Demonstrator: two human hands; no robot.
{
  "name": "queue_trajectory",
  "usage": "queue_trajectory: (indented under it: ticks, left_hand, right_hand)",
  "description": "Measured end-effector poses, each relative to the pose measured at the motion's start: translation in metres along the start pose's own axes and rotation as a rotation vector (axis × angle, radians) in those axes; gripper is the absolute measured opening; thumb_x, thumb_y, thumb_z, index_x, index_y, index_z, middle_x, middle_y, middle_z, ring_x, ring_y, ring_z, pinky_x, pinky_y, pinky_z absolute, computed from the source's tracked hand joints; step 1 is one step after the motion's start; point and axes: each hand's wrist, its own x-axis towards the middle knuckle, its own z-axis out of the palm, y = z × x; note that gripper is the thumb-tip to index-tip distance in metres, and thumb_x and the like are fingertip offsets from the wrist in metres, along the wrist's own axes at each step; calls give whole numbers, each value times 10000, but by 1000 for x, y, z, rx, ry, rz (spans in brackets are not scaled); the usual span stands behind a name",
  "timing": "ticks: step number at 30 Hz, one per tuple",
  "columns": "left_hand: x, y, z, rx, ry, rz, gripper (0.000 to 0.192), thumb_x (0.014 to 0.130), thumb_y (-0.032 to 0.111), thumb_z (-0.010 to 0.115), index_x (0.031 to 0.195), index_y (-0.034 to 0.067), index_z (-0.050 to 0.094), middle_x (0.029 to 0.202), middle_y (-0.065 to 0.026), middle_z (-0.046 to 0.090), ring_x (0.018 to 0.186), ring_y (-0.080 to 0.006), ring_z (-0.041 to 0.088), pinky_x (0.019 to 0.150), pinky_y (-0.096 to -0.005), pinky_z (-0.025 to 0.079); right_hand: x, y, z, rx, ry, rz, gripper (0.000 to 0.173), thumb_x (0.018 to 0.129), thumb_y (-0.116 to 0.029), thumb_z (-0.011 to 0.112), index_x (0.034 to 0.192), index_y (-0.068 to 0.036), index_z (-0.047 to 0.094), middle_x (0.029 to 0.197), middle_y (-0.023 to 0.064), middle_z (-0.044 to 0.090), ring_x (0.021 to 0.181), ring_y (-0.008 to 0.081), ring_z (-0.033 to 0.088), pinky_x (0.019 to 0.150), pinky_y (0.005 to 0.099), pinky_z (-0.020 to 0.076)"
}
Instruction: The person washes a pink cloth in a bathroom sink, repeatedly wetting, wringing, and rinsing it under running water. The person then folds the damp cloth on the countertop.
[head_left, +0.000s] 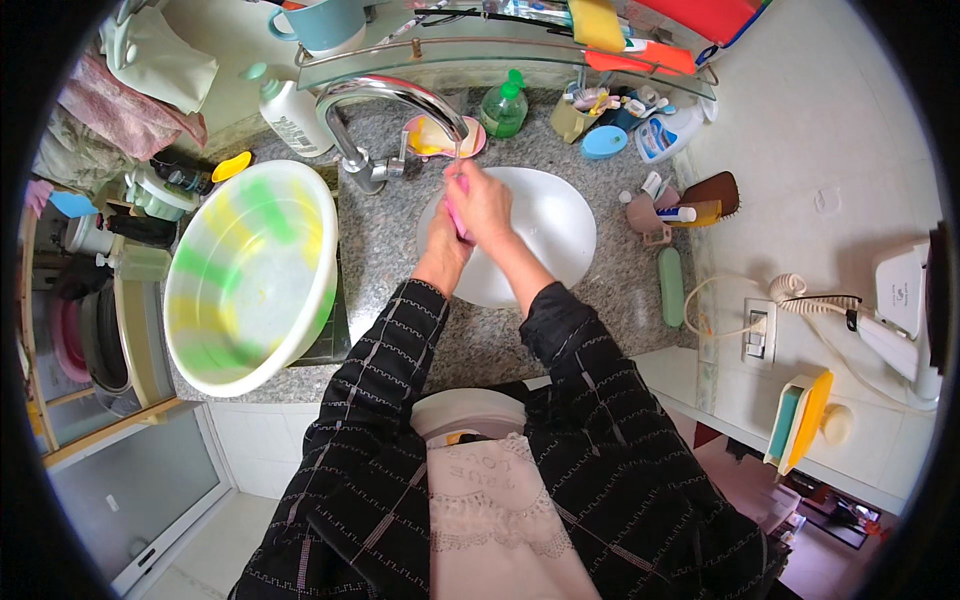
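Both hands are together over the left part of a white oval sink (559, 225), just under the spout of a chrome faucet (397, 84). A thin stream of water falls from the spout onto them. Between the hands is a pink object (459, 204), mostly covered by fingers; its kind cannot be told. My left hand (444, 244) cups it from the left and below. My right hand (484, 202) closes over it from the right and above. Behind the sink, a pink soap dish (478, 139) and a green pump bottle (504, 111) stand on the granite counter.
A large white, green and yellow plastic basin (259, 277) stands at the left. A white pump bottle (295, 118) is behind it. Overhanging the counter's back is a glass shelf (510, 66). To the right are a pink cup (646, 214), a green case (670, 287) and a wall-mounted hair dryer (892, 337).
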Motion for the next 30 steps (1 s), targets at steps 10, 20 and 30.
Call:
queue_trajectory:
  ticks: [10, 20, 30]
  left_hand:
    - [-32, 40, -8, 263, -131, -40, 651, 887, 590, 558, 1284, 82, 466, 1263, -95, 437, 1177, -297, 460, 901, -624, 446]
    - [-7, 34, -29, 227, -574, -68, 653, 909, 631, 452, 1274, 90, 473, 1161, -142, 589, 1072, -279, 591, 857, -393, 535]
    - [-14, 12, 5, 83, -28, 27, 373, 989, 414, 470, 1195, 118, 565, 1145, -58, 629, 1062, -208, 597, 960, -396, 456]
  right_hand:
    - [3, 58, -15, 808, -362, 409, 291, 826, -192, 713, 1073, -49, 656, 1017, 110, 696, 890, 175, 669, 776, 317, 527]
    - [-92, -53, -25, 200, -157, -185, 177, 753, -187, 732, 835, -93, 606, 857, 90, 650, 855, 289, 642, 735, 395, 506]
    - [27, 20, -10, -47, 54, 216, 371, 833, -472, 638, 935, -117, 674, 843, 134, 697, 799, 340, 667, 697, 445, 508]
